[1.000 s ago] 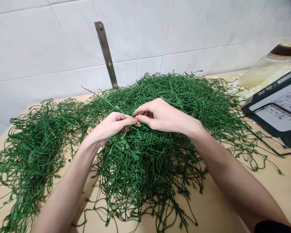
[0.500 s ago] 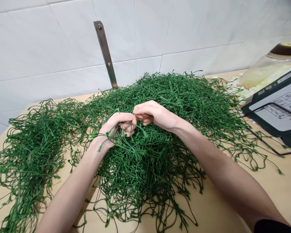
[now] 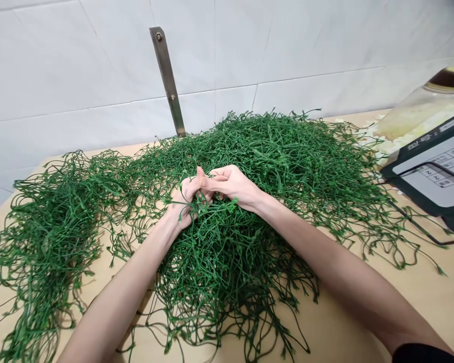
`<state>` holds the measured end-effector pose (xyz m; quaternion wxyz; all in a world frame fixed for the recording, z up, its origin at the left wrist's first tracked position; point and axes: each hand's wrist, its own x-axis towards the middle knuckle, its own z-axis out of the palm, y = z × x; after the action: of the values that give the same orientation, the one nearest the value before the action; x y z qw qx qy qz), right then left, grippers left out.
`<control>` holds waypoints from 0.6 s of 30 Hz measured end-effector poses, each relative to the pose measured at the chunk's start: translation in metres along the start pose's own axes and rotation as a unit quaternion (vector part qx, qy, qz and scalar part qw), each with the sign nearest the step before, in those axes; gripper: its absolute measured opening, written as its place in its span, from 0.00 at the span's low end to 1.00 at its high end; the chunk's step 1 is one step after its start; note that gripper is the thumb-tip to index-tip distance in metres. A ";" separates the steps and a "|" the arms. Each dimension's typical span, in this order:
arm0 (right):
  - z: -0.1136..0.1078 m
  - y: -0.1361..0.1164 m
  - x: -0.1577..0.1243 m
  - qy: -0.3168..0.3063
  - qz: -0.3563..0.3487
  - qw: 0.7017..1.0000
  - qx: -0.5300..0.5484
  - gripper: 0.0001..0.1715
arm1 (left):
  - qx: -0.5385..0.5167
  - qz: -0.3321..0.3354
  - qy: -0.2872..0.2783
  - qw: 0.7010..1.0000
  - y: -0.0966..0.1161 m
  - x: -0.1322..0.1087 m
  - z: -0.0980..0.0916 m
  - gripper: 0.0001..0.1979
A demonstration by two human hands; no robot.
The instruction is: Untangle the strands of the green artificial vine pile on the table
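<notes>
Thin green stems with small forked tips, apparently plastic, lie in a big tangled pile [image 3: 280, 151] over the table's middle. Above its near part, my two hands meet. My left hand [image 3: 189, 196] is closed on a few green stems [image 3: 177, 202], whose ends poke out by the wrist and below the fingers. My right hand [image 3: 234, 185] is closed in a pinch, its fingertips against the left thumb and fingers. What the right fingertips grip is hidden.
Another heap of green stems [image 3: 60, 227] covers the left of the table. A metal strip [image 3: 168, 80] with bolts stands against the tiled wall [image 3: 109, 60]. At right are a dark-framed labelled panel [image 3: 439, 166], a clear jar [image 3: 412, 111], scattered white bits [image 3: 386, 146] and a black cable [image 3: 412, 224].
Both hands have shifted slightly and drawn closer, the right moving left and down onto the left fingers. The left thumb now points up. The view has tilted a little; the piles look the same.
</notes>
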<state>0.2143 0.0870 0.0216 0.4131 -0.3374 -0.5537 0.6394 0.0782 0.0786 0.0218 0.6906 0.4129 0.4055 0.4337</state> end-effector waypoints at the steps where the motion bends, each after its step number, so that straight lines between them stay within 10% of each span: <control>1: 0.000 0.001 0.000 0.002 0.001 1.000 0.003 0.37 | -0.001 -0.004 0.010 1.000 0.000 0.000 0.000 0.23; 7: 0.000 0.001 0.000 0.118 -0.065 0.990 0.030 0.45 | -0.037 0.029 0.071 0.996 0.009 0.002 -0.001 0.30; 18: -0.016 -0.025 -0.005 0.158 -0.074 0.969 -0.176 0.35 | -0.045 -0.036 -0.003 0.998 0.029 -0.004 -0.003 0.20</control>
<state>0.2342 0.0907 0.0440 0.4756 -0.4598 -0.6085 0.4384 0.0662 0.0833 0.0485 0.7249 0.3679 0.3983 0.4249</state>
